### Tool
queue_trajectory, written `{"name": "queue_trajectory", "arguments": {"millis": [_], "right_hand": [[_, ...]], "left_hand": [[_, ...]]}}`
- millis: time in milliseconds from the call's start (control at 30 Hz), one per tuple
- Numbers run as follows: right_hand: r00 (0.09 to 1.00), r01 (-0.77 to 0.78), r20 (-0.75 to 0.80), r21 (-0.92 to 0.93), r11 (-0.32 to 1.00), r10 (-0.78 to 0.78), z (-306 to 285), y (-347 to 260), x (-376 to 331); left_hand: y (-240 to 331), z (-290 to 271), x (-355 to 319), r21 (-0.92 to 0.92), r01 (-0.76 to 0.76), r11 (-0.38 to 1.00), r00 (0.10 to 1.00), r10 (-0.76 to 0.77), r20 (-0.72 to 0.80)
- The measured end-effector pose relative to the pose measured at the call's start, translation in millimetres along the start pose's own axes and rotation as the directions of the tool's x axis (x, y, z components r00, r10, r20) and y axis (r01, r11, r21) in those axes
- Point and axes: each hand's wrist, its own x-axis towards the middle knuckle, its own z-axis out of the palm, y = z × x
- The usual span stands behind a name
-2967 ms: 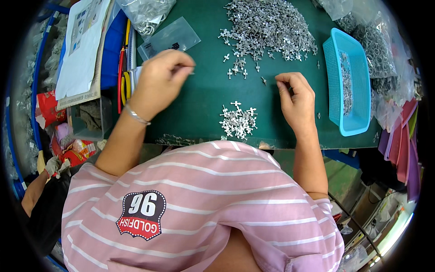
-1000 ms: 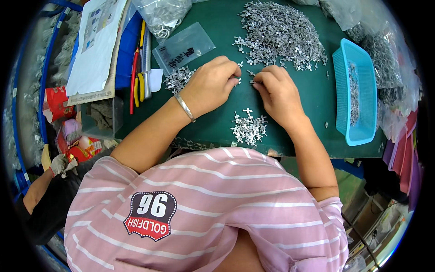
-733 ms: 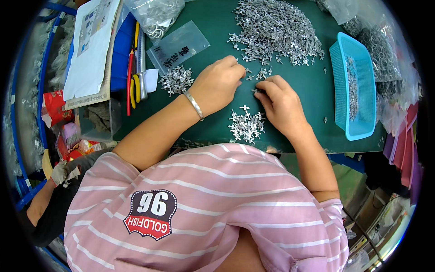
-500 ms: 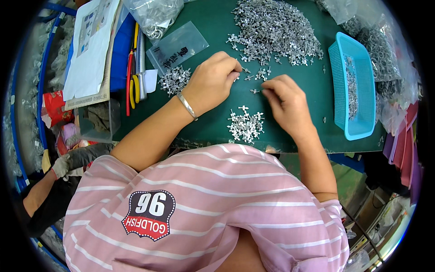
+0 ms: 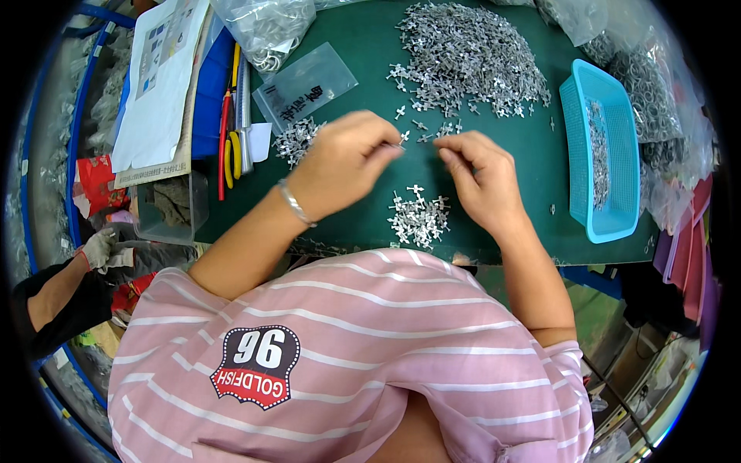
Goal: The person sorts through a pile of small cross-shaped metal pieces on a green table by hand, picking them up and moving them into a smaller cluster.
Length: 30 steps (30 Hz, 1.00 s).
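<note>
My left hand (image 5: 343, 166), slightly blurred, is closed above the green table with thumb and fingertips together. A small silver cross-shaped metal part (image 5: 404, 136) shows right by its fingertips. Opposite it, my right hand (image 5: 488, 184) is pinched, and whatever lies between thumb and forefinger is too small to make out. Several loose parts (image 5: 446, 130) lie just beyond the right fingertips. Nearer to me sits a small pile of the parts (image 5: 418, 219). The large heap (image 5: 475, 58) spreads at the back, and another small pile (image 5: 297, 142) is partly behind my left hand.
On the right stands a blue plastic basket (image 5: 575, 147) with small parts inside, beside bags of metal rings (image 5: 644, 92). A clear bag (image 5: 305, 81), pliers and a red-handled tool (image 5: 225, 143), and papers (image 5: 158, 85) are at the left. A co-worker's gloved hand (image 5: 99, 248) shows far left.
My left hand has drawn back toward me and to the left. My right hand has shifted slightly left; the loose part by its fingertips no longer shows. The co-worker's gloved hand has moved upward.
</note>
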Motion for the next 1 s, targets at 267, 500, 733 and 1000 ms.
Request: {"name": "queue_trajectory", "arguments": {"millis": [267, 500, 733, 1000], "right_hand": [[0.946, 0.287, -0.04, -0.367, 0.885, -0.323, 15.3, 17.7, 29.5], [0.941, 0.333, 0.075, -0.383, 0.862, -0.33, 16.1, 8.8, 43.0], [0.955, 0.295, 0.132, -0.37, 0.881, -0.264, 11.3, -4.0, 30.3], [0.973, 0.226, 0.044, -0.002, 0.974, -0.226, 3.2, -13.6, 40.2]], "left_hand": [[-25.1, -66.6, -21.2, 0.311, 0.091, 0.946, 0.991, -0.116, 0.065], [-27.0, -28.2, -10.6, 0.195, -0.019, 0.981, 0.997, 0.033, -0.066], [-36.4, 45.1, 24.0, 0.349, -0.022, 0.937, 0.998, 0.042, -0.051], [-27.2, 58.9, 22.3, 0.222, 0.088, 0.971, 0.996, -0.085, -0.024]]}}
